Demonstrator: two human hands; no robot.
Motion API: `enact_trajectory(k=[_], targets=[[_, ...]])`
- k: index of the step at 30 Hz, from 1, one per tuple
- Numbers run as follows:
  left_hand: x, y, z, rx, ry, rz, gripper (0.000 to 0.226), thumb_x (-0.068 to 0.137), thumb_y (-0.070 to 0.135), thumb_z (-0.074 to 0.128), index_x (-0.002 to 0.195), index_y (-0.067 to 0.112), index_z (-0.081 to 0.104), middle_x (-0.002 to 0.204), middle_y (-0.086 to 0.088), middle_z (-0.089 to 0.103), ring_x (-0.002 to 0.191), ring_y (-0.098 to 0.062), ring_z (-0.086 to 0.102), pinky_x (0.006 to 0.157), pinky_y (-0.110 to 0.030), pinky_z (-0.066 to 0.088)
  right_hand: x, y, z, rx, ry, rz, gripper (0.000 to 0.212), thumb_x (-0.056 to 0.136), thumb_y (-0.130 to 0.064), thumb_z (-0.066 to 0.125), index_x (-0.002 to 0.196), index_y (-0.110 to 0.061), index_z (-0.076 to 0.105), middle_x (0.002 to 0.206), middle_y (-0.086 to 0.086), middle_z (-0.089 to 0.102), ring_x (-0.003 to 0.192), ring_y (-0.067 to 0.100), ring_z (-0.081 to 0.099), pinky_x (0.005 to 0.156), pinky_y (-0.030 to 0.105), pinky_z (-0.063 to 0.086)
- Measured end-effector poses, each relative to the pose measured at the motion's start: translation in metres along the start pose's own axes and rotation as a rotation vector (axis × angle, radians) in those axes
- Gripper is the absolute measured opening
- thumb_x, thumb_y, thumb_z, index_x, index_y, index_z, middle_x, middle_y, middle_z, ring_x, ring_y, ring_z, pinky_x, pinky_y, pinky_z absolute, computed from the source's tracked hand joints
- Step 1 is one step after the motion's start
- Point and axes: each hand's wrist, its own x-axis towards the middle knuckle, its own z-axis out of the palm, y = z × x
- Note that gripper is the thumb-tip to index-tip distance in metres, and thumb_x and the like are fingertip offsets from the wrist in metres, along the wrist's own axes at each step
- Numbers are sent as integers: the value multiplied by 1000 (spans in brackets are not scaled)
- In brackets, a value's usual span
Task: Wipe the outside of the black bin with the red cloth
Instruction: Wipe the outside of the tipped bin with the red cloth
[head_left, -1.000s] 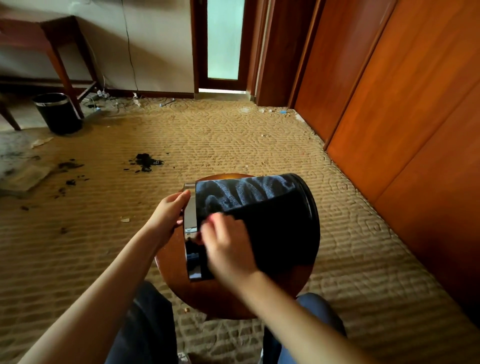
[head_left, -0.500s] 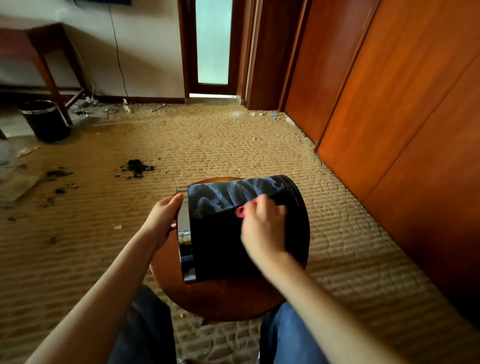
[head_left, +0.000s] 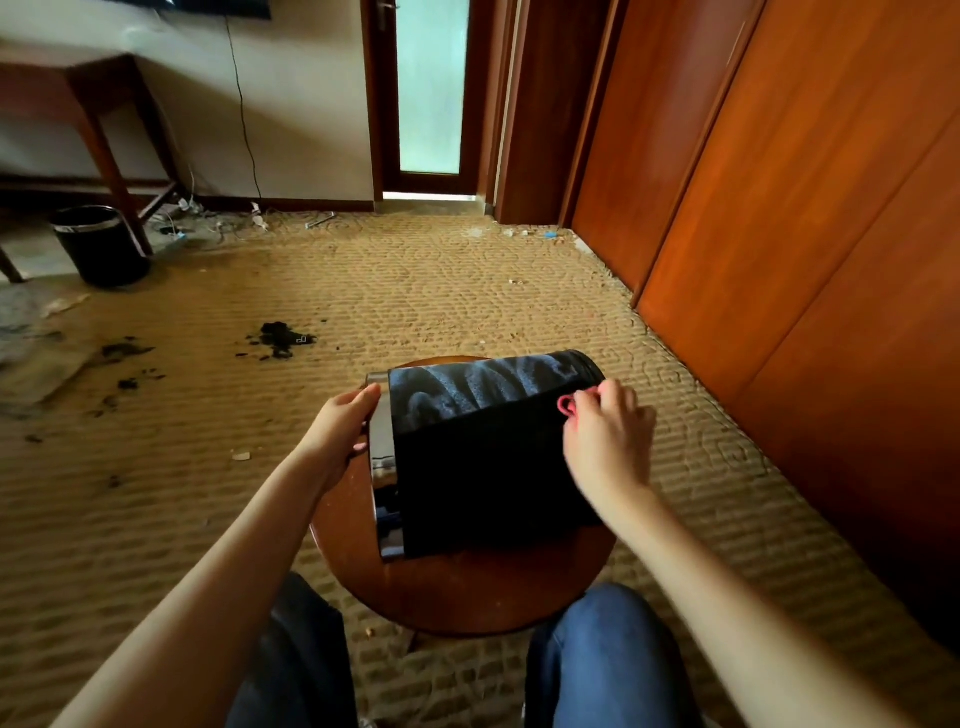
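**Bin on its side, one hand at each end**

The black bin (head_left: 483, 467) lies on its side across the small round wooden bench (head_left: 467, 597). Its open mouth with the chrome rim (head_left: 382, 441) faces the bench's left edge, and its base reaches over the right edge.

The left hand (head_left: 337, 431) grips the bin at the top of the rim, fingers curled over the metal band.

The right hand (head_left: 608, 441) sits on the upper side of the bin near its base end. Its fingers are bunched round the red cloth (head_left: 565, 405), which is pressed against the black wall. Only a small loop of red shows past the knuckles.

The person's knees (head_left: 597, 649), in jeans, are at the bench's near edge. Around the bench is tan patterned carpet (head_left: 415, 291), with a second bin (head_left: 101, 247) standing upright far off to the left.
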Motion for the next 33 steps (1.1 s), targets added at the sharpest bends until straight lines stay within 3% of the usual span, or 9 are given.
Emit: enact_trajectory(k=[6, 10, 13, 16, 20, 23, 27, 30, 33], targets=[[-3, -3, -1, -27, 0, 31, 27, 101, 31, 45, 88, 16, 64, 76, -1, 60, 71, -16, 53, 62, -26, 39, -61, -148, -11, 309, 27, -247, 21, 76, -19, 45, 74, -14, 65, 80, 7, 56, 73, 29, 54, 63, 36, 38], [-4, -4, -1, -17, 7, 48, 26, 101, 31, 46, 93, 15, 65, 81, -1, 63, 77, -16, 56, 64, -27, 41, -64, -129, -9, 286, -23, -512, 22, 80, -26, 47, 83, -16, 66, 86, 5, 58, 77, 28, 53, 66, 36, 33], [-3, -4, 0, -4, 2, 39, 25, 101, 34, 45, 107, 16, 62, 85, 2, 60, 77, -13, 54, 63, -25, 38, -34, -56, 4, 218, 23, -379, 26, 76, -19, 47, 88, -17, 70, 88, 5, 61, 77, 31, 58, 65, 38, 41], [0, -4, -1, -8, 4, 27, 21, 100, 33, 45, 100, 18, 60, 80, 3, 56, 71, -11, 50, 60, -24, 34, -10, 8, 1, 124, 33, -117, 15, 74, -10, 59, 85, -13, 70, 86, 10, 58, 78, 36, 58, 67, 43, 43], [4, -9, -2, 3, -23, 14, 25, 100, 36, 45, 102, 17, 60, 77, 4, 51, 70, -11, 46, 58, -24, 33, -12, -21, -3, 41, -18, 107, 10, 69, -7, 67, 79, -8, 67, 89, 14, 56, 84, 36, 54, 71, 44, 39], [6, -11, -5, 10, -18, 14, 25, 100, 37, 45, 102, 18, 60, 81, 2, 53, 73, -13, 48, 59, -25, 34, -34, -91, -3, 136, 1, -47, 15, 62, -9, 65, 77, -11, 67, 85, 10, 57, 79, 32, 54, 68, 39, 39], [3, -8, -2, -11, 0, 44, 25, 100, 34, 45, 96, 19, 64, 79, 3, 61, 75, -14, 53, 61, -25, 37, -66, -152, -11, 201, -7, -348, 21, 76, -14, 46, 79, -15, 67, 81, 5, 58, 73, 27, 54, 68, 36, 31], [4, -10, -2, -7, 1, 52, 32, 100, 36, 45, 116, 13, 62, 88, 2, 61, 82, -15, 53, 76, -29, 38, -51, -104, -7, 186, -24, -483, 27, 79, -17, 48, 93, -16, 70, 91, 5, 62, 80, 28, 56, 70, 37, 33], [8, -13, -1, -19, 11, 50, 37, 100, 37, 45, 124, 12, 58, 88, 2, 57, 87, -16, 49, 77, -31, 35, -24, -20, -5, 88, -27, -269, 26, 73, -12, 59, 96, -13, 71, 91, 10, 61, 81, 33, 59, 70, 41, 40]])
